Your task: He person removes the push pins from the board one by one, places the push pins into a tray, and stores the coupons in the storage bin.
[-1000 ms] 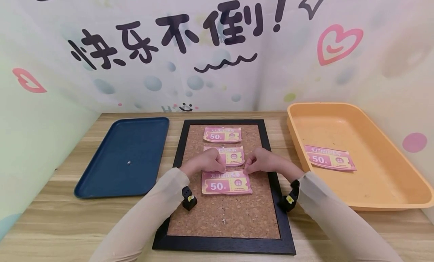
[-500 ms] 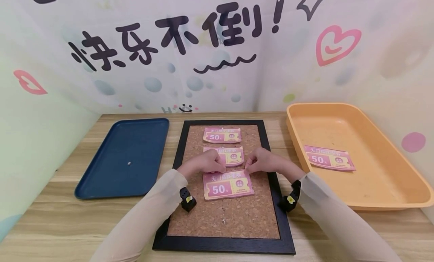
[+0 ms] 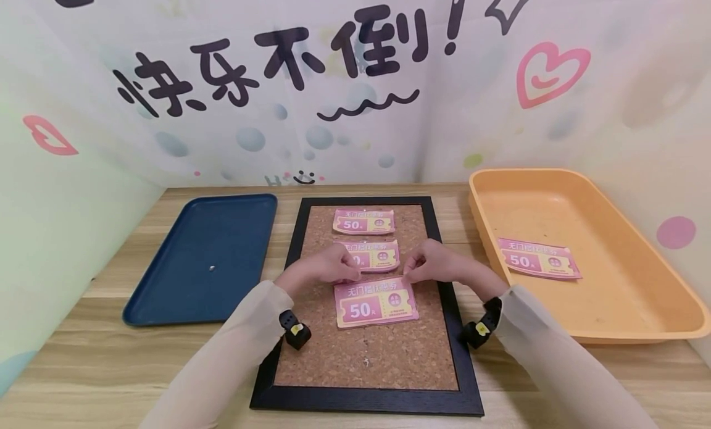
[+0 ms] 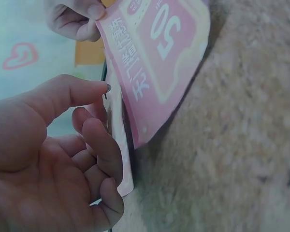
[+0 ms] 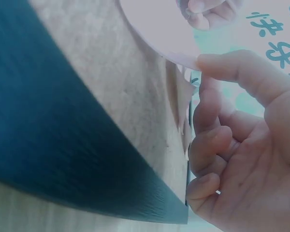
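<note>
A pink and yellow paper coupon (image 3: 376,307) printed with 50 lies over the middle of the cork board (image 3: 333,361). Its top right corner is pinched by my right hand (image 3: 436,262) between thumb and finger, as the right wrist view shows at the coupon's edge (image 5: 157,29). Beside the top left corner, my left hand (image 3: 328,265) pinches a small metal thumbtack (image 4: 108,88) at thumb and fingertip. In the left wrist view, the coupon's near corner (image 4: 141,130) stands apart from those fingers. Two similar coupons, the top one (image 3: 363,222) and the second (image 3: 382,256), lie higher on the board.
A blue tray (image 3: 189,293) with one small tack (image 3: 212,268) stands left of the black-framed board. The orange tub (image 3: 611,305) on the right holds another coupon (image 3: 539,258). A printed cloth (image 3: 222,139) hangs behind the table.
The coupon has shifted slightly down and right and tilted a little. My left hand has drawn left, away from the coupon's top edge; the right hand keeps its corner.
</note>
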Tool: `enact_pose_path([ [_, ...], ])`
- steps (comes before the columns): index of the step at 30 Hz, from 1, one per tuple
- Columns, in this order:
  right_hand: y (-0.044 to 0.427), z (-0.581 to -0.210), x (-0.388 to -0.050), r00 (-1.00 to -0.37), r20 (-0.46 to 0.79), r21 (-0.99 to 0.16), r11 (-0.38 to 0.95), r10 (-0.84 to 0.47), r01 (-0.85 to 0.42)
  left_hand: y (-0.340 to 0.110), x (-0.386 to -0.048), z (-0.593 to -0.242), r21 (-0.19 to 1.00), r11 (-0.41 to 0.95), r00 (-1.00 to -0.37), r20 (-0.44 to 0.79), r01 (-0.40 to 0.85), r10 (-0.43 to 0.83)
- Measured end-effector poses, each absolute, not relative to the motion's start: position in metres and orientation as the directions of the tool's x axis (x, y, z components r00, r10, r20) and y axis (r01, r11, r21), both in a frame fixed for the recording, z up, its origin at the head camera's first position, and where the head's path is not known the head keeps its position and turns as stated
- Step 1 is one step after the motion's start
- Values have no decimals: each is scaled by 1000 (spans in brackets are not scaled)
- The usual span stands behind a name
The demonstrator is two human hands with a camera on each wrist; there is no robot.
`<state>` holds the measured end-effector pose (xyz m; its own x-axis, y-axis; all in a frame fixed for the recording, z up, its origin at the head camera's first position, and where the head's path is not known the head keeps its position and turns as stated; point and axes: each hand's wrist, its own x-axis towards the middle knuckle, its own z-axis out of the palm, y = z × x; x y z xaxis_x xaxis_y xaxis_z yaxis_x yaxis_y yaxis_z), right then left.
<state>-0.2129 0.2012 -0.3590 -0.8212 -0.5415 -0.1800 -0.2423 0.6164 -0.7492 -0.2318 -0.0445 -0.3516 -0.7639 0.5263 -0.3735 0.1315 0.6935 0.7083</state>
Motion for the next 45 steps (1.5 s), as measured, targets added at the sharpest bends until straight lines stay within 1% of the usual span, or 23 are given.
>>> enact_pose_path([
  [4, 202, -353, -210, -824, -167, -751, 611, -542, -250, -51, -232, -348, 706, 689, -767, -349, 164, 539],
  [8, 203, -346, -207, -823, -169, -765, 599, -542, -238, -58, -232, -343, 712, 681, -767, -338, 171, 545],
  [12, 204, -339, -205, -821, -156, -773, 586, -549, -245, -66, -232, -338, 720, 662, -765, -300, 209, 569],
  [19, 209, -328, -201, -814, -124, -767, 575, -568, -285, -79, -231, -333, 706, 672, -792, -268, 225, 548],
  [23, 213, -318, -198, -820, -108, -758, 580, -562, -298, -86, -232, -331, 700, 670, -781, -264, 248, 566],
  [32, 225, -304, -197, -836, -60, -750, 577, -546, -323, -100, -231, -325, 722, 664, -786, -287, 197, 547],
  [38, 236, -292, -196, -869, -57, -716, 627, -492, -308, -111, -231, -325, 726, 665, -783, -305, 176, 541],
  [45, 255, -275, -190, -904, -30, -663, 685, -427, -302, -125, -230, -322, 693, 702, -822, -299, 161, 484],
])
